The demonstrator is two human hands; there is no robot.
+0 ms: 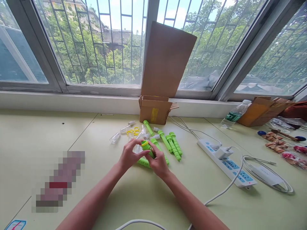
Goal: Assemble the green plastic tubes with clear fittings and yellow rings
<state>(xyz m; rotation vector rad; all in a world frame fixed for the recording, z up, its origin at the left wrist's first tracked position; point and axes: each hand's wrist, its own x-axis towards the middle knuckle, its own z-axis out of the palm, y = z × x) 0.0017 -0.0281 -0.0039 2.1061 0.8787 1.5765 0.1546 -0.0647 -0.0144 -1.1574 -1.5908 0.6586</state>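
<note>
Between my two hands is a green plastic tube [150, 153], tilted, with a yellow ring [145, 144] around its upper end. My left hand [129, 155] pinches the tube near the ring with thumb and fingers. Lower down, my right hand [158, 162] has its fingers closed around the tube's body, hiding part of it. Several more green tubes [175, 144] lie just beyond and to the right of my hands. Behind my left hand are loose yellow rings [136, 130] and clear plastic pieces [115, 138], some of them partly covered by my fingers.
An open cardboard box [153, 110] stands against the window sill. To the right lie a white power strip [226, 163] with plugs and cables, a coiled charger [266, 175], a water bottle [235, 115] and wrapped items. A white cable [141, 220] crosses the near table edge.
</note>
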